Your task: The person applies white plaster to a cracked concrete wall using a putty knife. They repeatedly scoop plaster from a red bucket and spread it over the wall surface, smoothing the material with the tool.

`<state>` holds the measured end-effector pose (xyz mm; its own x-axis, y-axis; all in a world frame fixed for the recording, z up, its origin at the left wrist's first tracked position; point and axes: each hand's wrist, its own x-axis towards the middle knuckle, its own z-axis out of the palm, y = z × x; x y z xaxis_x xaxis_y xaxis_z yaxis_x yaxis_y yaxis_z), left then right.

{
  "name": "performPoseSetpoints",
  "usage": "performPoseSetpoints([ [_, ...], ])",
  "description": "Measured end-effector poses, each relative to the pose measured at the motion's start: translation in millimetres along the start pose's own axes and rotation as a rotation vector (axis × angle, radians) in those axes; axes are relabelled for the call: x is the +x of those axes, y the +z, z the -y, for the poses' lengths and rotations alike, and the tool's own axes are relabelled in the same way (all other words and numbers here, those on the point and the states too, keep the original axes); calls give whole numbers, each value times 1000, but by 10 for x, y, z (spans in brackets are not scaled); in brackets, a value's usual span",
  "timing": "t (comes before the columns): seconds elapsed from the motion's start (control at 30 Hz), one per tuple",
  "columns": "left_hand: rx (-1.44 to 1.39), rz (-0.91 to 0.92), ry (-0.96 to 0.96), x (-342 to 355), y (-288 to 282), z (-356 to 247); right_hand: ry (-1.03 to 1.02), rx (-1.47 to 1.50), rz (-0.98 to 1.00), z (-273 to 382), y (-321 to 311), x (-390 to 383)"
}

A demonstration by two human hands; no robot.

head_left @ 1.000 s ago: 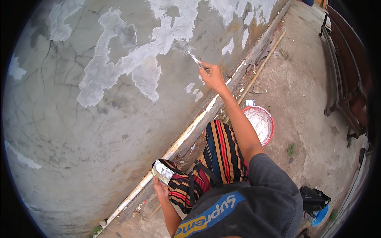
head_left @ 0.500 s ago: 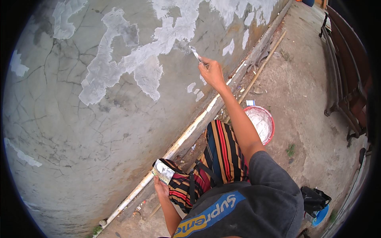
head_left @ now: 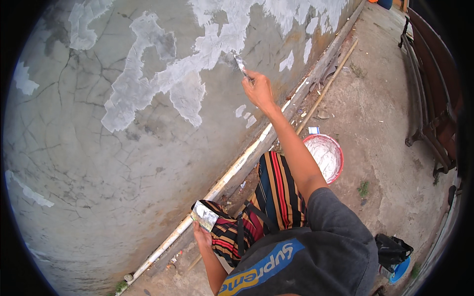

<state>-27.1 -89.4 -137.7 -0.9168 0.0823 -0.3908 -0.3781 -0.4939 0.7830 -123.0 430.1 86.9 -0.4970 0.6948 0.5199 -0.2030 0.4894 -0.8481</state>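
Stretched out to the cracked grey wall (head_left: 133,172), my right hand (head_left: 259,92) grips a putty knife (head_left: 239,64). The blade lies against the wall, just beside a large patch of white filler (head_left: 177,74). Down at my knee, my left hand (head_left: 202,235) is closed on the lower edge of a flat, square plate (head_left: 204,216) with white filler on its face. The plate's underside and some left fingers are hidden. On the ground right of my right forearm stands a red-rimmed tub (head_left: 326,158) of white filler.
A white pipe (head_left: 232,170) and a bamboo pole (head_left: 326,89) run along the wall's foot. To the right is a dark wooden bench (head_left: 434,89). A black bag (head_left: 392,249) sits by a blue basin (head_left: 401,269) at the lower right.
My right hand has shifted slightly left with the putty knife, whose blade is still at the wall. The left hand and the plate have hardly moved.
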Motion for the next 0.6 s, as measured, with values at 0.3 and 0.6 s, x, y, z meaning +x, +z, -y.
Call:
performPoseSetpoints([
  [0.3,9,26,-1,42,-75,14,35,17,24,131,-65,-110],
  [0.6,-12,-5,0,38,-45,35,23,-16,89,172,31,-158],
])
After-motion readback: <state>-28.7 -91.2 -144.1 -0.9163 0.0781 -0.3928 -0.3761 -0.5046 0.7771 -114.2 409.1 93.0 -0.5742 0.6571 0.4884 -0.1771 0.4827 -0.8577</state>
